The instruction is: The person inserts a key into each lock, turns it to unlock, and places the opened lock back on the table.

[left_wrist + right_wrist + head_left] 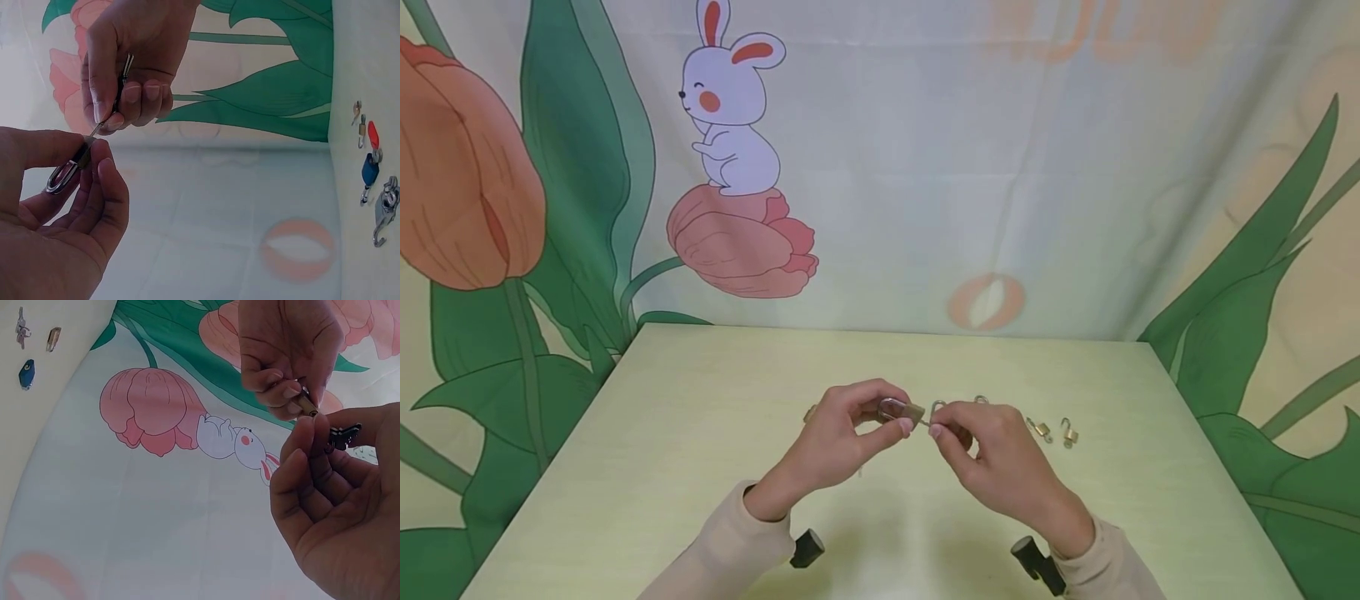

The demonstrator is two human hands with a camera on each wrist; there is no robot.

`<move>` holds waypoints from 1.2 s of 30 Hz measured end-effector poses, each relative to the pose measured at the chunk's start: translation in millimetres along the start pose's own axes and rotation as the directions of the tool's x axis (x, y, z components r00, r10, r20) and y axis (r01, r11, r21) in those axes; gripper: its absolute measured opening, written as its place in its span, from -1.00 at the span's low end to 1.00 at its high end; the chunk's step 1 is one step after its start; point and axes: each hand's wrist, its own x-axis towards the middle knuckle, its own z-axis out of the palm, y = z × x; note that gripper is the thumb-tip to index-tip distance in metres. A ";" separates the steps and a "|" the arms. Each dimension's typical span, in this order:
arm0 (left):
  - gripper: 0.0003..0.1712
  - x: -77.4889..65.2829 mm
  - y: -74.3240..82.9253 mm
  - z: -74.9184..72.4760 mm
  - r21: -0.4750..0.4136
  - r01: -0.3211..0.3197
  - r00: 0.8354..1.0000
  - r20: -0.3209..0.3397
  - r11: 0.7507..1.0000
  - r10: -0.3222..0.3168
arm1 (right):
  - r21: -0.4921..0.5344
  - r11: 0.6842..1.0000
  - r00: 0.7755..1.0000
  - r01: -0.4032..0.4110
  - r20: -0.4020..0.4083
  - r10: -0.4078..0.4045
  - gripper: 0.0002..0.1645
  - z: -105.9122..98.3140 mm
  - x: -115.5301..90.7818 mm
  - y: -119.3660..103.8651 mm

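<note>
My left hand (842, 433) holds a brass padlock (912, 412) between thumb and fingers, its silver shackle pointing left in the head view. In the left wrist view the shackle (59, 180) looks closed. Facing it, my right hand (1000, 454) pinches a thin key (97, 129) whose blade meets the padlock's bottom end; how far it is inside cannot be seen. More dark and silver keys (345, 436) stick out behind the right fingertips. The right wrist view shows the padlock's brass end (306, 405) close to the right fingertips.
Two small brass padlocks (1069, 433) lie on the pale table (625, 500), right of my right hand. The left wrist view also shows a blue padlock (370, 170), a red piece (373, 134) and a grey padlock (386, 206). Keys (22, 330) lie near another blue padlock (26, 374).
</note>
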 end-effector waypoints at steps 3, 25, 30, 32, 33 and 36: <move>-0.83 -0.7 -0.9 -0.9 -0.009 0.018 1.000 0.001 1.000 -0.018 | 0.008 1.000 1.000 0.012 -0.011 -0.012 -0.82 1.1 0.9 0.0; -0.83 -3.0 -10.8 -9.8 -0.165 0.104 0.995 0.005 0.981 -0.104 | 0.015 0.999 0.999 -0.038 0.014 0.038 -0.80 4.2 12.9 -6.9; -0.83 -3.1 -9.6 -10.1 -0.156 0.102 0.995 0.005 0.982 -0.103 | -0.006 1.000 0.999 -0.020 -0.030 0.020 -0.83 5.2 11.7 -6.0; -0.83 -3.6 -9.1 -9.8 -0.163 0.100 0.995 0.005 0.981 -0.101 | -0.004 1.000 0.998 -0.011 -0.055 0.011 -0.84 5.5 11.6 -6.8; -0.83 -3.9 -9.2 -9.3 -0.167 0.099 0.995 0.007 0.981 -0.099 | 0.003 1.000 0.998 -0.008 -0.065 0.008 -0.84 5.6 11.5 -7.3; -0.83 -4.6 -9.9 -7.3 -0.177 0.086 0.996 0.016 0.981 -0.084 | 0.032 0.999 0.996 0.001 -0.085 0.002 -0.84 5.2 11.5 -9.2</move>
